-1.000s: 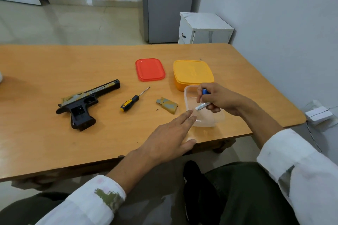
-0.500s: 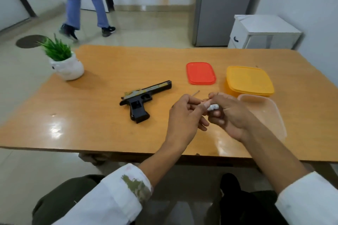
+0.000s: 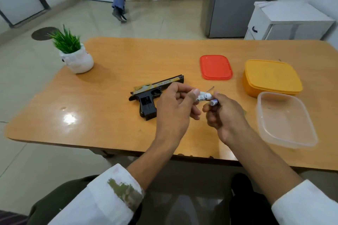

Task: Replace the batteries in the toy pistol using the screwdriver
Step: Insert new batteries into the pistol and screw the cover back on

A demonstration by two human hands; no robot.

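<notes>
While the toy pistol [image 3: 155, 95] lies on the surface [image 3: 109, 115], left hand [image 3: 173, 113] fingers pinch a white battery [image 3: 203, 96]; right hand [image 3: 225, 115] clamps another battery [image 3: 214, 102]. Small, rigid, smooth cylinders, likely slippery: best gripped mid-body.

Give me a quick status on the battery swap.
Left hand pinching white battery; right hand holding blue-tipped battery. Toy pistol on table, untouched. Nothing blocking.

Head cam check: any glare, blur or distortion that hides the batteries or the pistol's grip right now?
Head view: bright ceiling-light glare sits on the orange wooden table, left of the black-and-gold toy pistol, not on it; the white battery in the left hand and blue-tipped battery in the right hand look slightly soft; wide-angle bending curves the table edges.
</notes>
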